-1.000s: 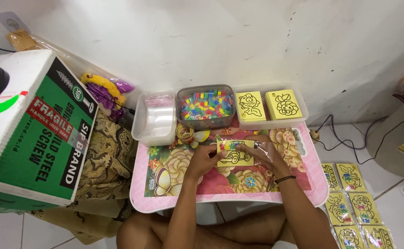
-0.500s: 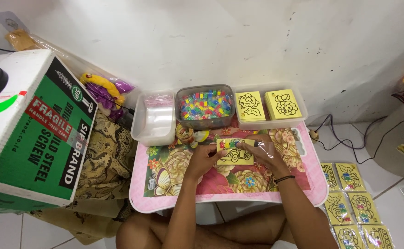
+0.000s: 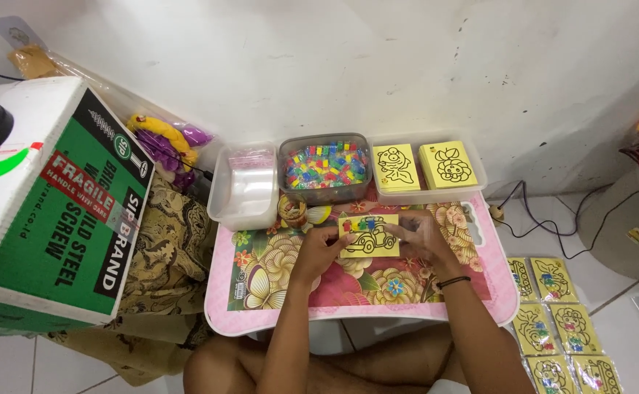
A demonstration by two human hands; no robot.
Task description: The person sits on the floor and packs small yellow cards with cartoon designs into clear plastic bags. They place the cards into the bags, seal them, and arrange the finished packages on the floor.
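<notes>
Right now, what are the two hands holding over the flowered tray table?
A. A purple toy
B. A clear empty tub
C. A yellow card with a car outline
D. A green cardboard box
C: both the left hand and the right hand grip the yellow card with a car outline by its side edges above the tray table.

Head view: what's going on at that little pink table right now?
A person sitting on the floor holds a small yellow card with a car outline over the flowered pink table. The left hand grips its left edge, the right hand its right edge. A few small coloured pieces sit along the card's top. Behind it stand a tub of mixed coloured pieces, a clear tray of small bags and a tray of more yellow cards. Bagged cards lie on the floor at the right.
</notes>
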